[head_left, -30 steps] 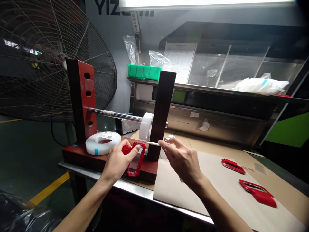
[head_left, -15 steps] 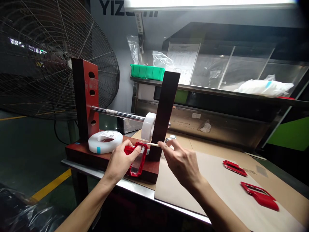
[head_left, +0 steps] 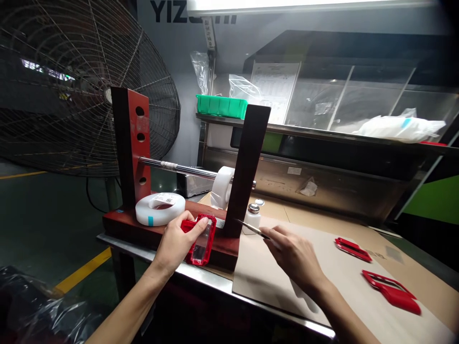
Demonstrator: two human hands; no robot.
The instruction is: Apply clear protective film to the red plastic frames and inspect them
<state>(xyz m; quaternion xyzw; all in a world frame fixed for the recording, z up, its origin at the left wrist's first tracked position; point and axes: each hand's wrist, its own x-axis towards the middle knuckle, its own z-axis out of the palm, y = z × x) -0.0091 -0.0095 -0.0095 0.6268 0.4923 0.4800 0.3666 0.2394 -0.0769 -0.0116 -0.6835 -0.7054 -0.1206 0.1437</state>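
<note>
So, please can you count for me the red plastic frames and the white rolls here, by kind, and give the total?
Red plastic frames: 3 (one in the left hand, two on the cardboard sheet)
White rolls: 2 (one on the wooden base, one on the steel rod)
Total: 5

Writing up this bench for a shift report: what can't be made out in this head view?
Head view:
- Thin pointed tool: its rear part is hidden by the right hand.
- Red frame: part is hidden by the left hand.
- Label on the white tape roll: print too small to read.
- Lettering on the wall: cut off by the light.
</note>
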